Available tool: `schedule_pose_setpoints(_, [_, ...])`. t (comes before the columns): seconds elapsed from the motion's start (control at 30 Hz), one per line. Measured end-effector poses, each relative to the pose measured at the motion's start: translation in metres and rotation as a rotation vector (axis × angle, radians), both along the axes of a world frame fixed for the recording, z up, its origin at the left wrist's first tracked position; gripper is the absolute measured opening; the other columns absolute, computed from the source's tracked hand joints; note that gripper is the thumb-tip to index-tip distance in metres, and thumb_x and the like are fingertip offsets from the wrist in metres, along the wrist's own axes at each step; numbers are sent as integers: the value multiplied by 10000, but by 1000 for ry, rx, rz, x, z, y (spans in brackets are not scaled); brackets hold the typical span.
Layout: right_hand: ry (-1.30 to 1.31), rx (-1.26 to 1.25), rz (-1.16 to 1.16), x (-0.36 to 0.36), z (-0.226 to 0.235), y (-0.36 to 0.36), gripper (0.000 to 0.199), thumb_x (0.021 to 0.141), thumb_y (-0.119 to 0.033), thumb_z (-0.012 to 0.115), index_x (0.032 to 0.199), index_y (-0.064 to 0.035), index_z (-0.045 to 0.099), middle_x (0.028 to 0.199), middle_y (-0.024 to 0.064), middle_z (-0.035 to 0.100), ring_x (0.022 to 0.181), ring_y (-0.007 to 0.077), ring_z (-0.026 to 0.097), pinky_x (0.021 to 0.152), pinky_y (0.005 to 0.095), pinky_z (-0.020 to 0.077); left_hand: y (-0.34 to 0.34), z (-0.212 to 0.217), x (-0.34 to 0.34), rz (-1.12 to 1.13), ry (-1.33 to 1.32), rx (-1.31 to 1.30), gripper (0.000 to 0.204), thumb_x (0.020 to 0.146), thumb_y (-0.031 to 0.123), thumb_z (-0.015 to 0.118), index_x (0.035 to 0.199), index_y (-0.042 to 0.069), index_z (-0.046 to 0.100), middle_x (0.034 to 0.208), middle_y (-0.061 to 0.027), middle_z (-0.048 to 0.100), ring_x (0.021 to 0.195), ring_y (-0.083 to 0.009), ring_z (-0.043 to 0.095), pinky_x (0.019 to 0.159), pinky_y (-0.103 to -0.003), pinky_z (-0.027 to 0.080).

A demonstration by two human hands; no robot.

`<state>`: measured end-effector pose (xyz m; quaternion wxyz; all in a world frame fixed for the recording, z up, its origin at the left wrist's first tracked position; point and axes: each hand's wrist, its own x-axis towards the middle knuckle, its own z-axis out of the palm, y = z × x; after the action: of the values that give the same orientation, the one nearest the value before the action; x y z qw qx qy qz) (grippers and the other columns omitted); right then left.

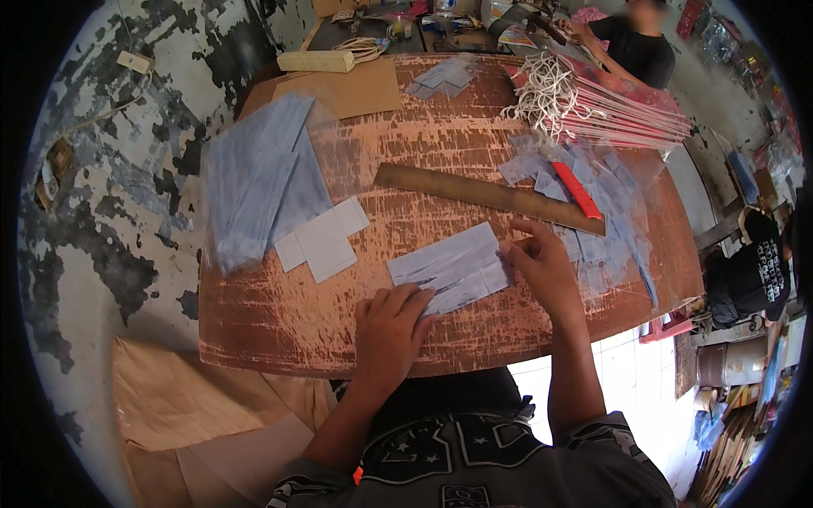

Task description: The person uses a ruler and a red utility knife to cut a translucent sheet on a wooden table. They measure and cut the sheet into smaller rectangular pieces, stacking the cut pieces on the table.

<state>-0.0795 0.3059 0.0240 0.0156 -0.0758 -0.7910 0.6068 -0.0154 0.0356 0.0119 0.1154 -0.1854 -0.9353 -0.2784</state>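
In front of me on the worn table lies a rectangular grey-blue sheet, streaked and with a film-like sheen. My left hand rests on its near left part, fingers laid flat and pressing it down. At its right edge, my right hand has curled fingers and the thumb closed at the sheet's edge, with the index finger raised. A white cut-out card piece lies to the left, beside a stack of long grey-blue sheets. Beyond the sheet lies a brown ruler, and a red cutter knife rests across its right end.
Loose grey-blue and clear film offcuts cover the table's right side. Behind them sits a pile of red-and-white items with white cords. A cardboard sheet and power strip lie far left. Another person works at the back right.
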Motion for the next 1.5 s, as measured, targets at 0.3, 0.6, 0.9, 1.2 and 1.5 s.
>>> schedule_pose_setpoints(0.3, [-84, -57, 161, -19, -7, 16, 269, 1029, -186, 771, 1167, 45, 781, 797, 15, 708, 669, 91, 625, 604, 271, 485, -1, 2, -1, -11, -5, -20, 423, 937, 272, 838, 1337, 150, 774, 1280, -46, 715, 1161, -270, 643, 1002, -443, 415])
schedule_pose_setpoints(0.6, [-91, -50, 258, -15, -4, 15, 224, 1046, -198, 756, 1160, -13, 699, 897, 28, 714, 789, 95, 654, 658, 292, 505, -1, 1, -1, -7, -7, -28, 444, 922, 291, 844, 1339, 153, 779, 1281, -40, 717, 1154, -264, 644, 1001, -444, 409])
schedule_pose_setpoints(0.9, [-26, -74, 236, -14, -14, 21, 201, 1050, -180, 754, 1160, -38, 664, 913, 36, 724, 788, 92, 639, 659, 289, 498, -6, 11, -5, -72, -43, 11, 449, 940, 256, 833, 1364, 129, 756, 1337, -82, 727, 1204, -316, 652, 1063, -457, 419])
schedule_pose_setpoints(1.2, [49, -287, 123, 1, 7, 29, 229, 1081, -150, 729, 1216, 17, 649, 797, 0, 694, 679, 53, 571, 618, 248, 433, -3, 12, -7, 203, -35, 648, 425, 1085, 234, 722, 1455, 34, 666, 1480, -109, 667, 1280, -228, 641, 1105, -372, 485])
schedule_pose_setpoints(1.5, [75, -347, 151, 3, 17, 27, 218, 1077, -142, 730, 1216, 16, 673, 808, -6, 702, 678, 52, 574, 615, 245, 424, 4, 19, -17, 28, -587, 1140, 246, 1111, 245, 722, 1173, 8, 718, 959, -23, 774, 799, -84, 703, 711, -239, 534])
